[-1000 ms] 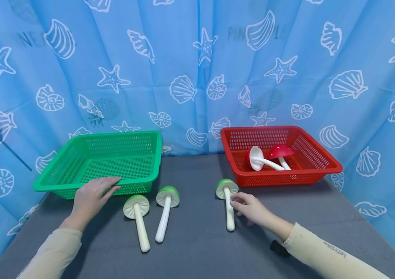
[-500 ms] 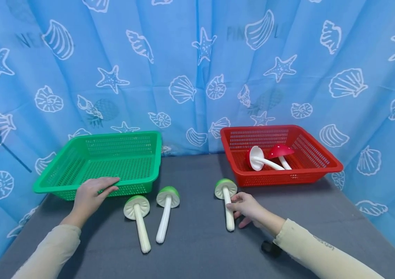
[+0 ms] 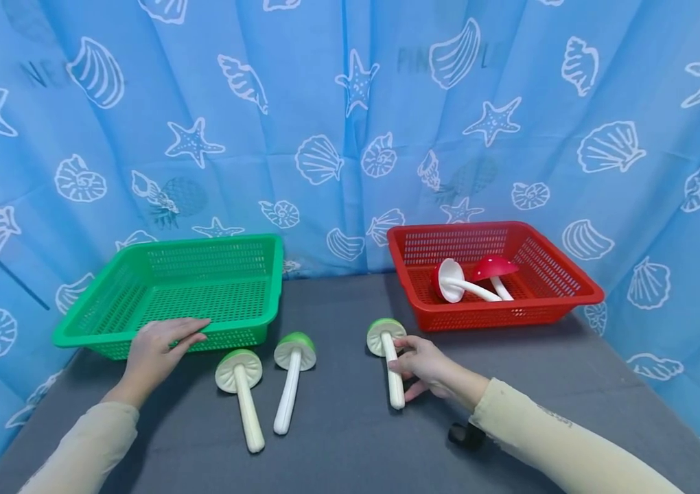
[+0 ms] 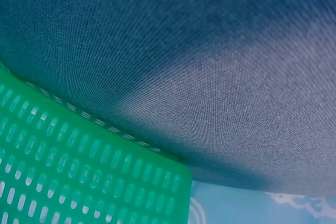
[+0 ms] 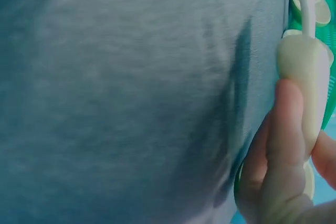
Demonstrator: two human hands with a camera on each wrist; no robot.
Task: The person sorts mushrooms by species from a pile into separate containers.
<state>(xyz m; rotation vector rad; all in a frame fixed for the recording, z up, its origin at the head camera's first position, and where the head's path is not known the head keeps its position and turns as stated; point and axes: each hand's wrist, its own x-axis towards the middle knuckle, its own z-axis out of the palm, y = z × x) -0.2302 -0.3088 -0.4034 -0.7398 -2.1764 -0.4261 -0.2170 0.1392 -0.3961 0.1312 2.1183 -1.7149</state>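
My right hand (image 3: 427,370) grips the white stem of a green-capped toy mushroom (image 3: 383,333), its cap pointing away from me. In the right wrist view, fingers (image 5: 286,145) and thumb lie on either side of the pale stem (image 5: 302,61). My left hand (image 3: 161,353) rests on the front rim of the green basket (image 3: 257,322), its fingers extended and the thumb apart from them. The left wrist view shows the basket's slotted wall (image 4: 94,166) but no hand. Two more green-capped mushrooms, one nearer the left hand (image 3: 239,370) and one beside it (image 3: 295,351), lie between the hands.
A red basket (image 3: 486,315) at the back right holds two red-capped toy mushrooms (image 3: 495,266). A small black object (image 3: 466,436) is by the right sleeve. Grey cloth (image 3: 337,446) covers the table, and a blue shell-patterned curtain (image 3: 350,137) hangs behind.
My right hand has taken hold of the mushroom's stem, and both have shifted slightly left. The left hand stays at the green basket's rim.
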